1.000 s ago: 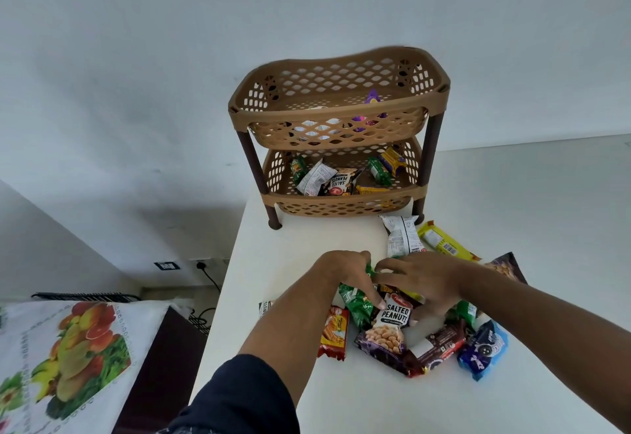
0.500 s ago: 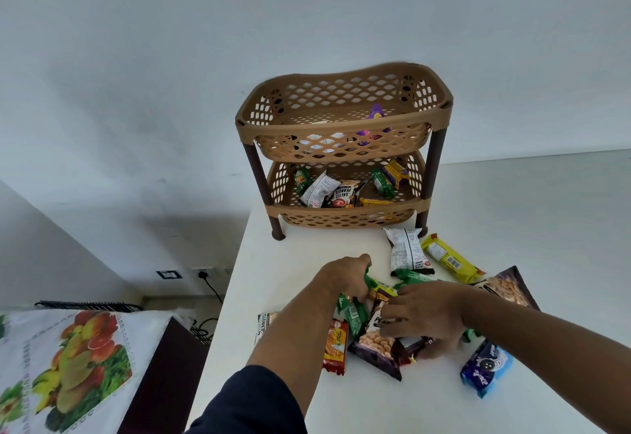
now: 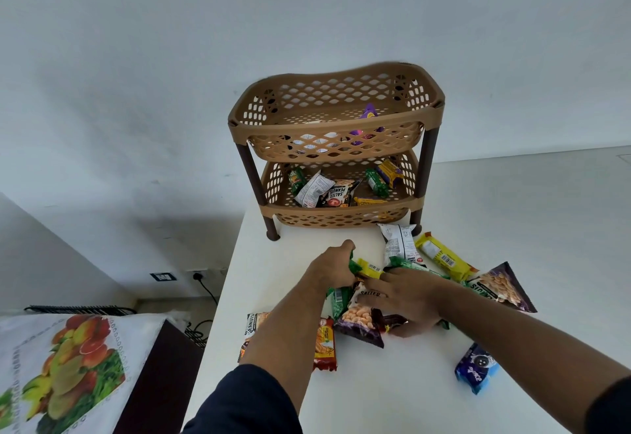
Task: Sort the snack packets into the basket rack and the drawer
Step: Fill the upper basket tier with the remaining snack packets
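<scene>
— Left grip (image 3: 333, 268) pinches a green-and-yellow packet (image 3: 367, 267); right grip (image 3: 404, 300) presses flat on the peanut packet (image 3: 362, 319) beneath it.
— Light, crinkly, slippery film, I'd judge; pinch the sealed ends, desk (image 3: 375, 396) side.

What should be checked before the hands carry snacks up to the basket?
1. Left hand grips a green and yellow packet: ok.
2. Right hand has a firm hold: cannot tell; it rests on the pile over the salted peanuts packet.
3. Room in the basket rack: ok, both tiers show space.
4. Table bare between the pile and the rack: ok.
5. Drawer ready: cannot tell, none in view.
</scene>
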`<action>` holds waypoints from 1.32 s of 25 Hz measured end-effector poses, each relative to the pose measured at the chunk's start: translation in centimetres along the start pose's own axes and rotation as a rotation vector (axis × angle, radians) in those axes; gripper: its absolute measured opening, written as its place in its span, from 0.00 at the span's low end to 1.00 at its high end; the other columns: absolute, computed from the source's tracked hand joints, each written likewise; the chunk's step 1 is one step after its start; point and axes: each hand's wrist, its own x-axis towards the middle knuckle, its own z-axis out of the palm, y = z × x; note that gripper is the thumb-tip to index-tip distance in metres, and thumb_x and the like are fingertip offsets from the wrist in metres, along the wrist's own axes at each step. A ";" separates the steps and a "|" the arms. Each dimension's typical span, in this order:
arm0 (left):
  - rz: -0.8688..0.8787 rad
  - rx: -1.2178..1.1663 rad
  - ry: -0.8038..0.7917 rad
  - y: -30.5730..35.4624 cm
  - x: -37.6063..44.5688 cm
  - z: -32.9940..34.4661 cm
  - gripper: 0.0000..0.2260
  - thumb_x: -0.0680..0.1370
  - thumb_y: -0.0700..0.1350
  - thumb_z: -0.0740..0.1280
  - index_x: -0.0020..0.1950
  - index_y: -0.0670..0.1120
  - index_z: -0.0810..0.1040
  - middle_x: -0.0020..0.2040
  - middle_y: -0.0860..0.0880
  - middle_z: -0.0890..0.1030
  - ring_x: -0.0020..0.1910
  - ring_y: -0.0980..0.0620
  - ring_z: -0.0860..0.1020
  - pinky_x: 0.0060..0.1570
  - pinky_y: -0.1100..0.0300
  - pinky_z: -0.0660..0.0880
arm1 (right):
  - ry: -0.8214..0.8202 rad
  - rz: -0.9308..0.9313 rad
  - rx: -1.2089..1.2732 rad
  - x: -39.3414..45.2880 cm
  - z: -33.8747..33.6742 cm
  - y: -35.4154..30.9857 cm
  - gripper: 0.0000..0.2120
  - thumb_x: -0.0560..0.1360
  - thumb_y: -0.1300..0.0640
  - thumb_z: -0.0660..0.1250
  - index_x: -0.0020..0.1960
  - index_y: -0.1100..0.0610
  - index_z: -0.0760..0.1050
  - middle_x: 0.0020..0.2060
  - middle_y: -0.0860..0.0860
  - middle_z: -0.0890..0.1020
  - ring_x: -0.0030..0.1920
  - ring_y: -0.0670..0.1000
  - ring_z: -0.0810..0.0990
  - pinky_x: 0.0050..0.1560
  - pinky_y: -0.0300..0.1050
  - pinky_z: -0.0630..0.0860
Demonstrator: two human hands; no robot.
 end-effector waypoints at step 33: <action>0.045 -0.904 -0.230 4.8 -3.9 -16.1 0.16 0.80 0.42 0.56 0.64 0.36 0.72 0.45 0.37 0.80 0.39 0.44 0.81 0.36 0.57 0.80 | 0.957 0.422 1.536 -0.8 -12.9 7.6 0.31 0.69 0.51 0.78 0.70 0.50 0.75 0.57 0.53 0.85 0.56 0.55 0.86 0.48 0.51 0.84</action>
